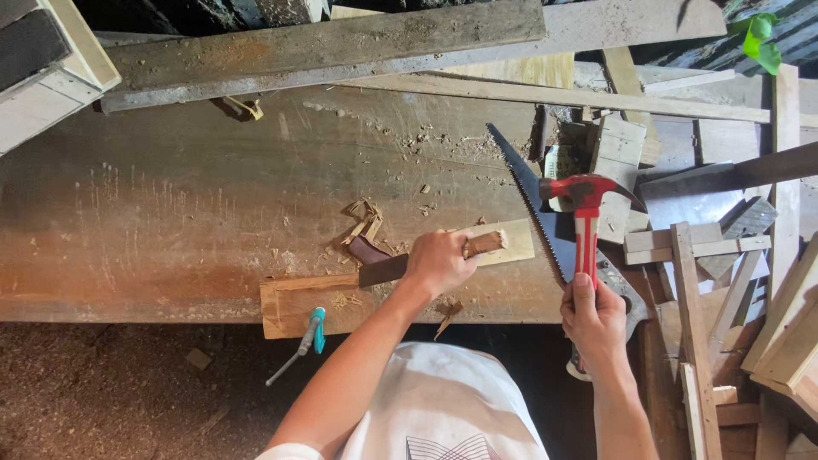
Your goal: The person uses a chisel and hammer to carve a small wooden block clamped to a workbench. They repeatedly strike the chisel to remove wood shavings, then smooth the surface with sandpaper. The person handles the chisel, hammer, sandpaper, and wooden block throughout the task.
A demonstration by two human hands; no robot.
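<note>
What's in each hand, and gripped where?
Left hand grips a chisel around its wooden handle, blade on the wooden board. Right hand holds a red claw hammer low on its handle.

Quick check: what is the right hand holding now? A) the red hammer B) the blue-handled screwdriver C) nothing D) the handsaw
A: the right hand grips the handle of the red hammer, head raised, while the handsaw lies on the bench beneath it.

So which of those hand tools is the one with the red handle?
The claw hammer, held upright in the right hand. The chisel under the left hand has a wooden handle, and the screwdriver at the bench edge is blue.
</note>
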